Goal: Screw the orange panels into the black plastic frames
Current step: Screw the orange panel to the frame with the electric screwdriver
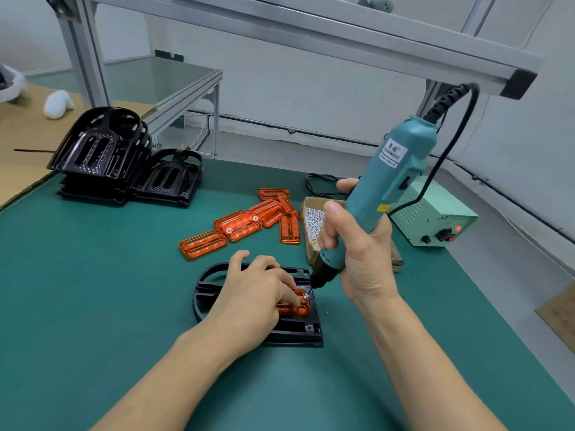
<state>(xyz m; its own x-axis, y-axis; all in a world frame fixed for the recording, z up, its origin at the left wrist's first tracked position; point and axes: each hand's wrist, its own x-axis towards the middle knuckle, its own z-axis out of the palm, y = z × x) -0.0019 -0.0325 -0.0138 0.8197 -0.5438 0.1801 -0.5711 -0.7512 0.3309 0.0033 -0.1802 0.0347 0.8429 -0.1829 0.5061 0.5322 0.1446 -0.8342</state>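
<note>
A black plastic frame [298, 329] lies flat on the green mat in front of me. An orange panel [295, 309] sits in its recess. My left hand [255, 290] lies over the frame, and its fingers press down on the panel. My right hand [357, 253] grips a teal electric screwdriver [392, 175], tilted so that its black tip meets a screw at the panel's far right corner. Several loose orange panels [249, 222] lie in a heap behind the frame.
A cardboard box of screws [312, 222] stands right of the loose panels. Stacked black frames [124, 160] occupy the back left. The screwdriver's pale green power unit [435, 219] sits at the right, its cable looping overhead. An aluminium rail [311, 35] crosses above the bench.
</note>
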